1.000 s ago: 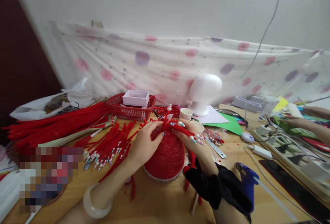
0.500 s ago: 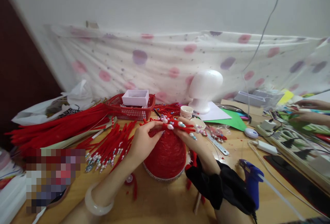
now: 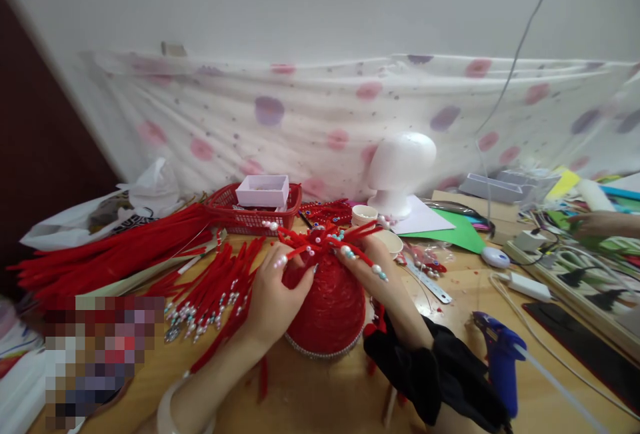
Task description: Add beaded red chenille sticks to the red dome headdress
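Note:
A red dome (image 3: 327, 317), its surface ridged and its lower edge lined with small pearly beads, stands on the table in front of me. On its top, red fuzzy stems (image 3: 363, 229) with pearl and turquoise beads at their tips fan out to both sides. My left hand (image 3: 275, 294) is closed at the left of these stems, thumb pointing inward against the dome's top. From the right, my right hand (image 3: 377, 274) curls around the stems, and several beaded tips lie over its fingers. The fingertips behind the stems are partly hidden.
More beaded red stems (image 3: 220, 281) and a long red bundle (image 3: 115, 241) lie left. Behind are a red basket (image 3: 250, 221) and a white foam head (image 3: 403, 164). A blue glue gun (image 3: 500, 361) lies right, near a ruler (image 3: 430, 281). Another person's hand (image 3: 600, 224) is far right.
The beaded stems now spread wider to both sides on the dome's top, with tips over both hands. My hands remain at the dome. The other person's hand at far right has shifted.

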Action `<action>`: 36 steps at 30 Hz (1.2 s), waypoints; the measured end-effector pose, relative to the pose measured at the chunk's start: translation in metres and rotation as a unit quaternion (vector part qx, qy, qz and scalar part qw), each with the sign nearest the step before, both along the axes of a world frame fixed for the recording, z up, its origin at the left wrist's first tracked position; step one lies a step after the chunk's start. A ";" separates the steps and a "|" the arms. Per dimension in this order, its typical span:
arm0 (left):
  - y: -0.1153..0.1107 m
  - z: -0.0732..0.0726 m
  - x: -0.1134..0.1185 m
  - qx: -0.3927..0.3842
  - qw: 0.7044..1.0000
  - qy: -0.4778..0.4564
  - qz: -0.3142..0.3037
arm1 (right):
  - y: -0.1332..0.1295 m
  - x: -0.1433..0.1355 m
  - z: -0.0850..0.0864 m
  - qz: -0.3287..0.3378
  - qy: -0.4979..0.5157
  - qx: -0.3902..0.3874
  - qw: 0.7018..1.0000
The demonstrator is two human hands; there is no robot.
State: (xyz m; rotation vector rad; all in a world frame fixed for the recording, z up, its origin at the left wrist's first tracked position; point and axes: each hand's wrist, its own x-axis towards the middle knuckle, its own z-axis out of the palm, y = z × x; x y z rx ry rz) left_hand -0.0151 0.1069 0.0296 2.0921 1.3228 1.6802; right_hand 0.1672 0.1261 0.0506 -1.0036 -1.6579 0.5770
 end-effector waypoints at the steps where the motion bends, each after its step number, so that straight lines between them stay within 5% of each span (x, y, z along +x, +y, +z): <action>1: -0.002 0.000 -0.002 0.021 0.999 0.030 -0.008 | 0.001 0.000 -0.001 -0.010 -0.003 0.006 1.000; 6: -0.007 0.003 -0.005 0.066 0.986 0.136 -0.071 | 0.002 -0.001 -0.006 -0.016 -0.012 0.011 1.000; 11: -0.003 0.002 0.000 0.090 0.973 0.203 -0.065 | 0.004 0.000 -0.006 -0.027 -0.020 0.019 0.999; 36: 0.008 0.009 0.001 -0.011 0.975 0.163 -0.149 | 0.002 0.005 -0.009 -0.061 -0.053 -0.019 0.997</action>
